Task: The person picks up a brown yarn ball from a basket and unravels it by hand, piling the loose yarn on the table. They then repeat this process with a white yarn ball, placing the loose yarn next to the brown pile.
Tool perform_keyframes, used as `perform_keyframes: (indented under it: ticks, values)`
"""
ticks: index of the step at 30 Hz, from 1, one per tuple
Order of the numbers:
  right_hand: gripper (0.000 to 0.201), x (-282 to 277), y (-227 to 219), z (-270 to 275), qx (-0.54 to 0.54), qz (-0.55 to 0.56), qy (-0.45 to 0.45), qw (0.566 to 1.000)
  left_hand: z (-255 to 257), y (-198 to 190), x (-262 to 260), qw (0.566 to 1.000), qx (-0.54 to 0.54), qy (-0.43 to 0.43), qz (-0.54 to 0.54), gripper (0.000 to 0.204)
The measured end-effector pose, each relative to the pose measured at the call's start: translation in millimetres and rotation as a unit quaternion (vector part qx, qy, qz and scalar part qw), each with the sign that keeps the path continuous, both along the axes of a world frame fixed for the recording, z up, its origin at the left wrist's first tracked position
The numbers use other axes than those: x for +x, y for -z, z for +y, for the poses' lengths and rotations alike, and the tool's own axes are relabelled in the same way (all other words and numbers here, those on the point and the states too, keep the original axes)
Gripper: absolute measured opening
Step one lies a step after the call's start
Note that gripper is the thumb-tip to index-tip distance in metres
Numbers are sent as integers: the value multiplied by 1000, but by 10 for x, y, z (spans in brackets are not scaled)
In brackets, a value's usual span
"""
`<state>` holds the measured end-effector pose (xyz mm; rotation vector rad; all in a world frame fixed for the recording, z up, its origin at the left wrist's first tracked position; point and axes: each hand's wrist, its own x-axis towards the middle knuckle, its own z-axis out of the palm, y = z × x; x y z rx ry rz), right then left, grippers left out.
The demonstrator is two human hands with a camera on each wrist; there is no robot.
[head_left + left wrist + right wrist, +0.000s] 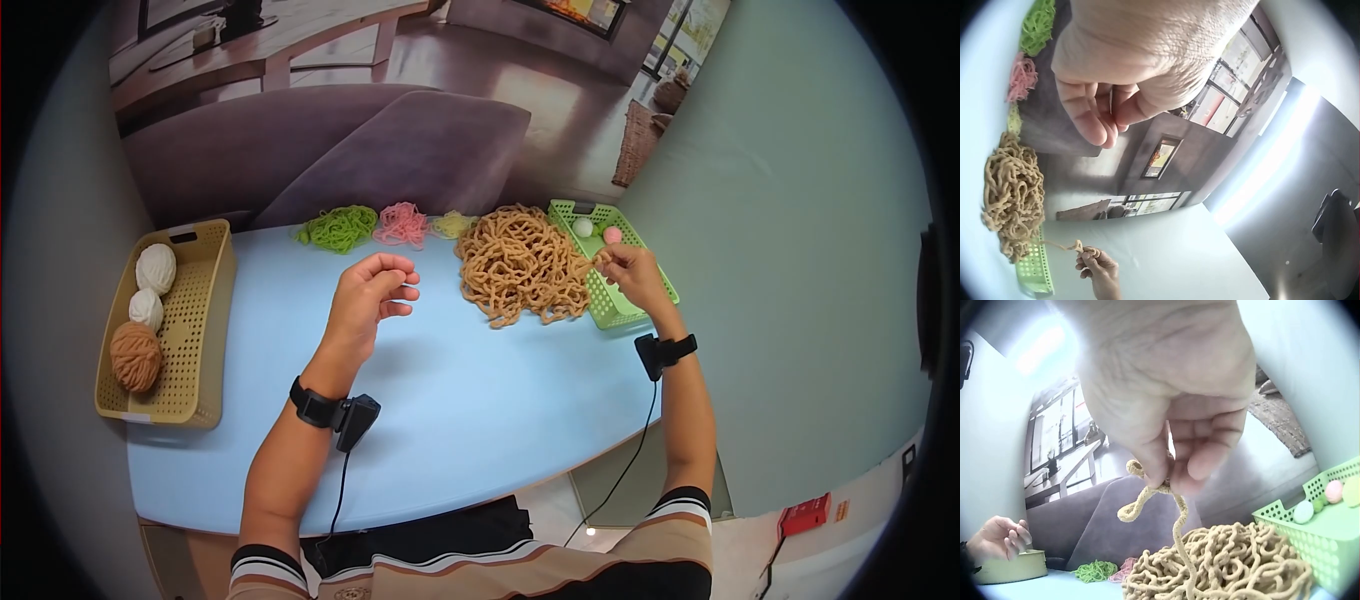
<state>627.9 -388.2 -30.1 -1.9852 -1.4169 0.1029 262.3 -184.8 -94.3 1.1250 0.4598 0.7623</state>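
Note:
My right hand (633,275) pinches a looped end of thick tan yarn (1179,519) between thumb and fingertips, at the right side of a big tan yarn heap (522,265). From the pinch, a single strand runs down to the heap in the right wrist view. Over the middle of the table hovers my left hand (365,300), its fingers loosely bent and nothing visible in them. Behind it lie a green yarn tangle (340,229), a pink tangle (402,226) and a small pale yellow one (452,224).
A yellow perforated basket (205,340) on the left holds two white yarn balls (155,269) and a brown one (136,356). Beside the heap, a green basket (622,316) contains small white, green and pink balls. Walls border the light blue table (420,440) at the sides and back.

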Motion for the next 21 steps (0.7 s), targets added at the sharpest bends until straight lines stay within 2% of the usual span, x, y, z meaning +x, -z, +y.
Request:
perform_keyframes:
  ticks: [2, 8, 11, 14, 15, 18, 21]
  values:
    - [7, -124, -184, -40, -18, -26, 18, 999, -1, -20, -14, 1000, -1, -2, -3, 12]
    - [13, -73, -363, -212, 23, 21, 27, 999, 3, -17, -11, 1000, -1, -3, -7, 14]
    - [28, 105, -287, -321, -59, -145, -62, 986, -5, -6, 1, 1000, 2, 0, -6, 14]
    - [41, 97, -117, -458, -125, -312, -36, 941, -46, -53, -5, 1000, -2, -1, -6, 12]
    - [46, 71, -74, -481, -110, -320, -2, 941, -49, -61, -7, 1000, -2, -1, -6, 12]
    - [41, -97, -81, -534, -106, -202, 64, 972, -48, -53, 1, 1000, -3, -1, -8, 12]
    - [35, 8, 136, -685, -227, -151, 85, 958, -66, -53, 9, 1000, -2, 2, -7, 11]
